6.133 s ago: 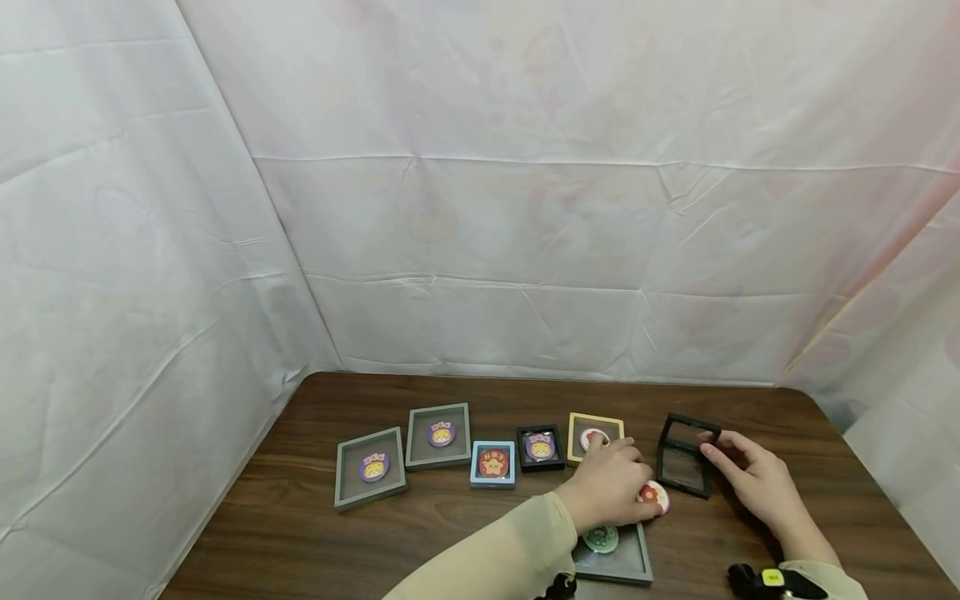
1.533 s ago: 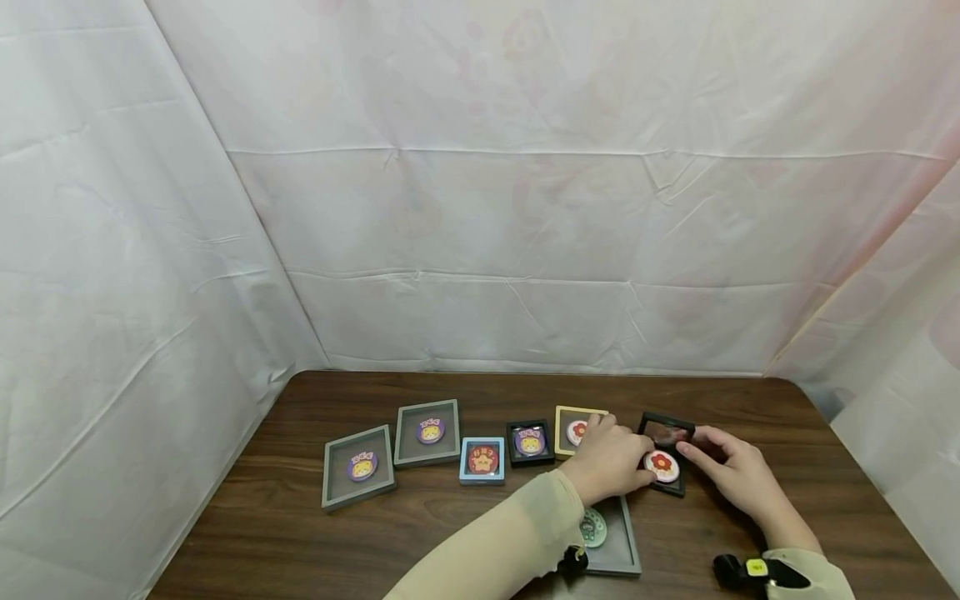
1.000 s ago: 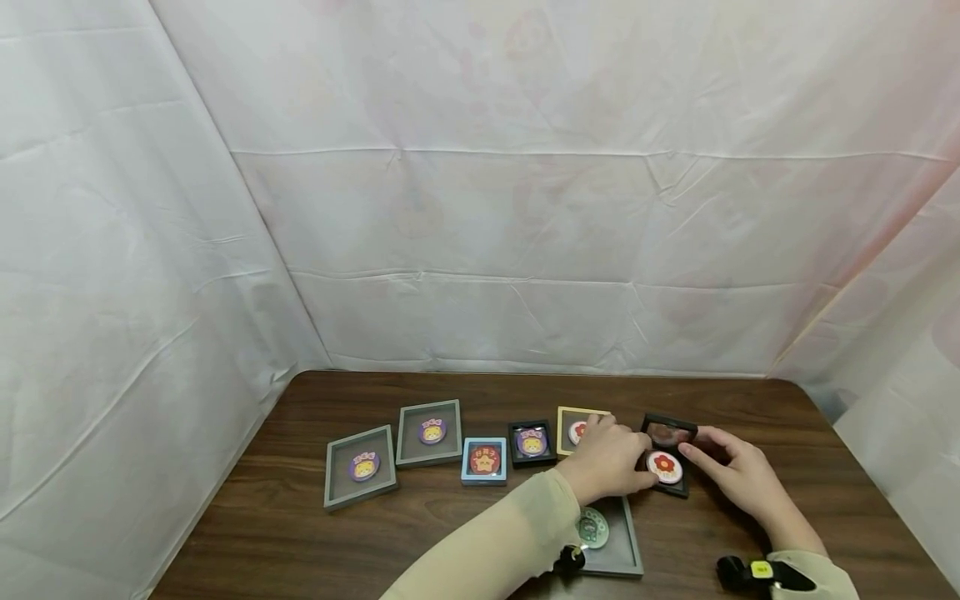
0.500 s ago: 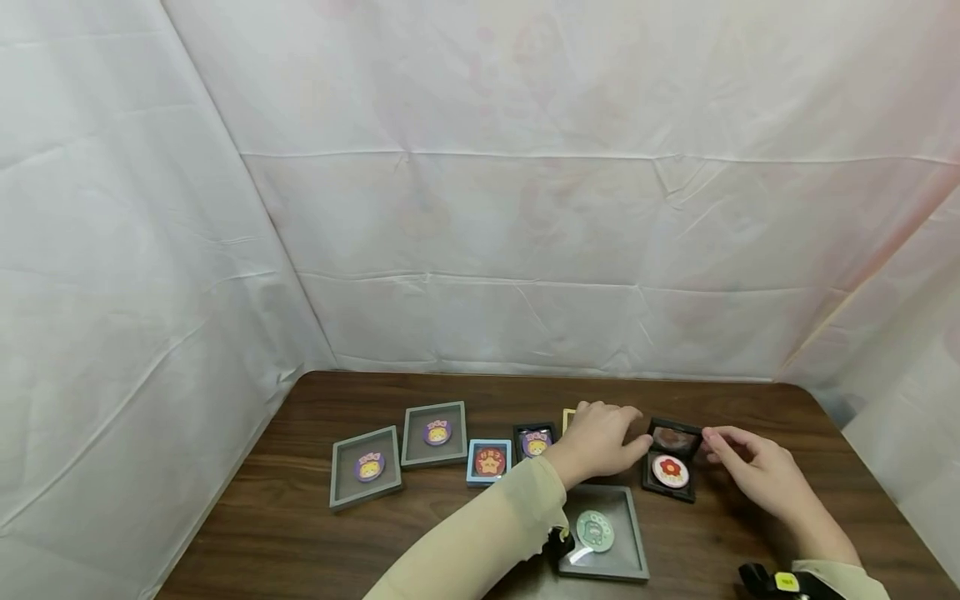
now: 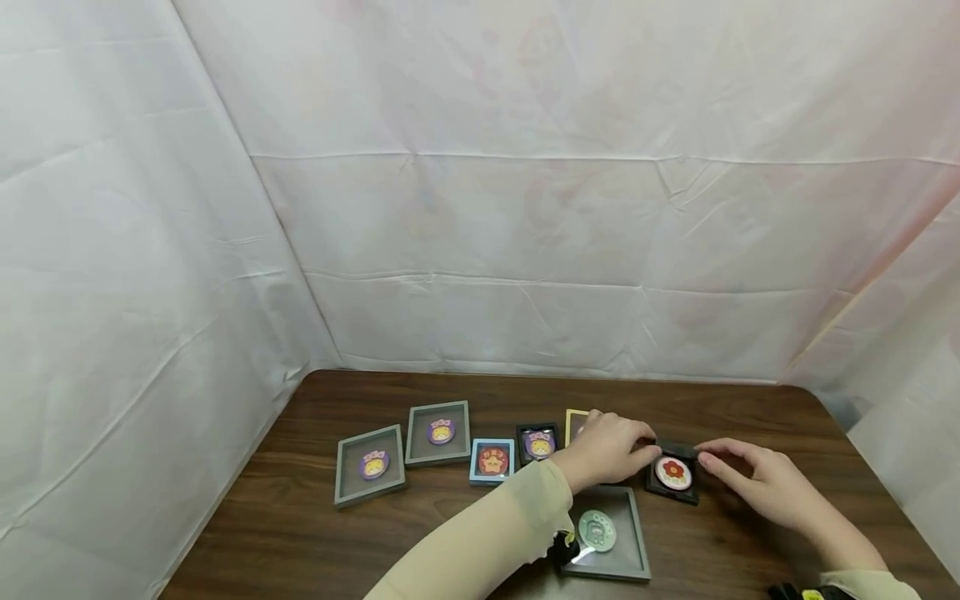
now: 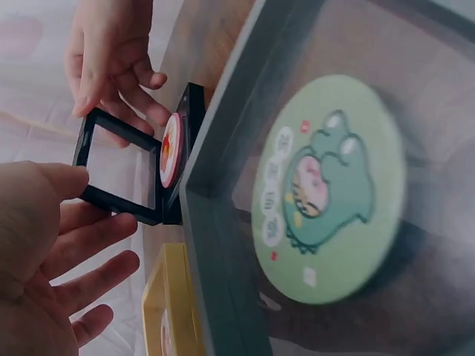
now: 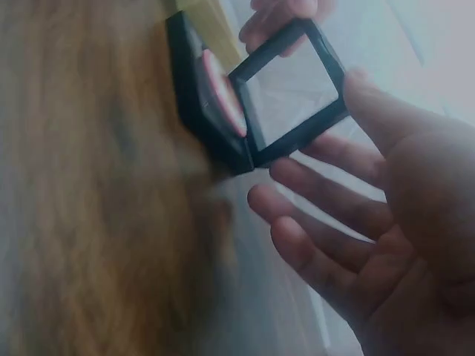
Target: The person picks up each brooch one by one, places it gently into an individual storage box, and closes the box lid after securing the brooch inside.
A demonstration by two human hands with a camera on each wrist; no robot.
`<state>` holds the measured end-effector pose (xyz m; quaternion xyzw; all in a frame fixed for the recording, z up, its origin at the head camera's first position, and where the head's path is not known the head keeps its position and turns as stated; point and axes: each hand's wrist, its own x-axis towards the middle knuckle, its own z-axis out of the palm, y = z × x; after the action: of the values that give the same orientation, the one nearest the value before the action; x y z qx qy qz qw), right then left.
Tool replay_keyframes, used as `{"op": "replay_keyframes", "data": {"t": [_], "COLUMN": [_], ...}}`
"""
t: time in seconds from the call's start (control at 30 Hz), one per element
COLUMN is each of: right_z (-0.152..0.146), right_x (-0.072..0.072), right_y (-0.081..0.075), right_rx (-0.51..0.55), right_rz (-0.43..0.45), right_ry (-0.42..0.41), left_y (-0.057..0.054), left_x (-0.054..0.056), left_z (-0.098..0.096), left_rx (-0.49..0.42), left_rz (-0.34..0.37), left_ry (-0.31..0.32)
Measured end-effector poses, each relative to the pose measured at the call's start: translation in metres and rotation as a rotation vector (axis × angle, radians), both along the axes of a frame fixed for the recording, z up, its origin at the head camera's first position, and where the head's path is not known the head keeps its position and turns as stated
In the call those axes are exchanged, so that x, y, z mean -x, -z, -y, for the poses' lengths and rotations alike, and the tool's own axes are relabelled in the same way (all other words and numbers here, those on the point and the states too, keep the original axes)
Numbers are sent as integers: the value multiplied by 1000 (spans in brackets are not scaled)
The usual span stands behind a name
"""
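A small black hinged display frame [image 5: 663, 490] lies on the table, its lid [image 6: 119, 205] raised at an angle above the base. In the base sits a round white badge [image 5: 673, 473] with a red flower. My left hand [image 5: 609, 450] pinches one corner of the lid between thumb and index finger, the other fingers spread. At the opposite corner my right hand [image 5: 765, 485] pinches the lid, thumb on one face and fingers behind. The right wrist view shows the clear lid window edged by a black rim [image 7: 303, 138].
Nearest my left forearm is a grey frame [image 5: 637, 533] with a green dinosaur badge. A yellow frame [image 6: 178, 297] is partly hidden behind my left hand. Further left stand a black frame [image 5: 539, 442], a blue frame [image 5: 492, 479] and two grey frames [image 5: 438, 409] holding badges.
My left hand has let go of the flower badge, which now sits in the black frame's base, and has taken the lid's corner. The lid has swung up from its laid-back position.
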<state>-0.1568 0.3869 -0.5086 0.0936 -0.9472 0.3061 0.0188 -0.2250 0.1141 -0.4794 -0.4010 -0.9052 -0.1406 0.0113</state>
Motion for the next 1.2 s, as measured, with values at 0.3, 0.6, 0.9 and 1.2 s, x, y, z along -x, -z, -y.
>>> {"op": "replay_keyframes", "data": {"t": [0.3,0.6,0.9,1.2], "right_z": [-2,4,6,1], "right_x": [-10,-10,-7,-7], "right_y": [8,21,24,14], "right_rx": [28,-32,-22,-48], "right_rz": [-75,-296,-328,-295], "right_ry": [-84,-141,-172,-132], "left_y": [9,14,15,15], "left_x": [-5,-8,-7,-5], "left_z": [1,2,2,1], "left_rx": [105,150,165,167], "left_rz": [-51,-71,-71,-97], "left_ry": [32,31,42,-4]}}
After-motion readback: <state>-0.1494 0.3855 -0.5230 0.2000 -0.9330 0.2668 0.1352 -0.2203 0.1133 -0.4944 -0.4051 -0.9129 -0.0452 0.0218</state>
